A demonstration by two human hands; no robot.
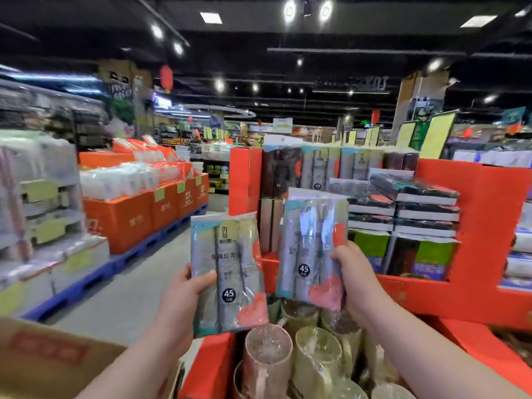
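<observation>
I hold up two matching plastic packs of grey rolls, each marked "45" with a red patch at the lower right. My left hand (187, 295) grips the left pack (230, 272) by its lower left edge, thumb across the front. My right hand (357, 277) grips the right pack (312, 249) by its right edge, a little higher and farther away. Both packs stand upright and apart from each other, in front of a red display stand (483, 226).
More such packs stand in a row on the stand (322, 165), with flat dark packs stacked to the right (414, 203). Wrapped round tubs (267, 361) fill a red bin below my hands. A cardboard box (43, 358) sits at lower left. An aisle (138, 283) runs past orange boxes (129, 217) on blue pallets.
</observation>
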